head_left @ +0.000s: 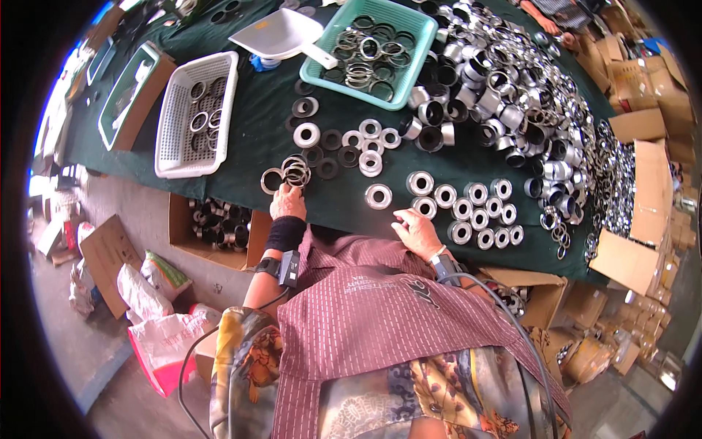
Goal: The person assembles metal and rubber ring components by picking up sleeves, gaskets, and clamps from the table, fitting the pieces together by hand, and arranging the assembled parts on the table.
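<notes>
My left hand (287, 203), in a dark wristband, is at the near edge of the green-clothed table. Its fingers close on a thin metal ring (273, 180), beside a small overlapping pile of similar rings (296, 170). My right hand (418, 233) rests farther right, its fingers loosely apart with nothing seen in them. Just beyond it lies a silver ring-shaped part with a dark centre (423, 208), one of several set out in rows to the right. A single such part (378, 196) lies between my hands. Dark flat washers (328, 168) and more silver parts (371, 163) sit farther back.
A green basket (311, 79) and a white basket (164, 139) hold metal rings. A white dustpan (281, 33) lies between them. Silver cylindrical sleeves (468, 95) form a big heap at right. Another person's hand (547, 25) is at the far right. Cardboard boxes (252, 238) stand below the table.
</notes>
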A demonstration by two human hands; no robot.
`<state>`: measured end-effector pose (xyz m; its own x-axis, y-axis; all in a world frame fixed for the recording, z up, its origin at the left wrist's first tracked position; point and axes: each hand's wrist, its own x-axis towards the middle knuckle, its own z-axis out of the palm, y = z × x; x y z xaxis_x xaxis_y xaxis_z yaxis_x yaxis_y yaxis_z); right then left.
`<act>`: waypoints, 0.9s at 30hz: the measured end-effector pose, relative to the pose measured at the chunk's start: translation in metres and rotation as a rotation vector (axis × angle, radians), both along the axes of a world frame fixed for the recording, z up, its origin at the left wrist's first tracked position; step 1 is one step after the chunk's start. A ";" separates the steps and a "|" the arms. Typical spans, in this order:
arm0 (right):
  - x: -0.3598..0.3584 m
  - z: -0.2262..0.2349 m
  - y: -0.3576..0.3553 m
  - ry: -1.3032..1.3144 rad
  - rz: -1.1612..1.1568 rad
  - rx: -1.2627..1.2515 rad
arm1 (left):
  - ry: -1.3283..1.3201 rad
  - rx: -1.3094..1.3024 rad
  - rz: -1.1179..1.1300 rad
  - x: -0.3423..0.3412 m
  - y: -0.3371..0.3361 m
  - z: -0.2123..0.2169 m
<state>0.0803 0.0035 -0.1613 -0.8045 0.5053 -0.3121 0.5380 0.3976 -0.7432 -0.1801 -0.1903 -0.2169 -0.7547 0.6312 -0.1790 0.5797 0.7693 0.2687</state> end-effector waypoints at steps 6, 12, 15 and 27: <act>0.027 -0.012 0.001 0.025 -0.092 0.140 | -0.045 0.146 -0.002 0.002 0.002 -0.006; 0.089 -0.015 0.024 -0.051 -0.484 0.403 | -0.192 0.217 -0.220 0.034 0.031 0.013; 0.119 -0.019 0.044 -0.111 -0.521 0.541 | -0.246 0.197 -0.521 0.061 0.064 0.021; 0.115 -0.035 0.063 -0.261 -0.595 0.113 | -0.236 -0.209 -0.743 0.114 0.163 0.007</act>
<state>0.1950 0.0664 -0.1959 -0.2828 0.8814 -0.3783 0.8471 0.0445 -0.5295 -0.0657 -0.0270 -0.2097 -0.0787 0.8888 -0.4514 0.9053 0.2533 0.3410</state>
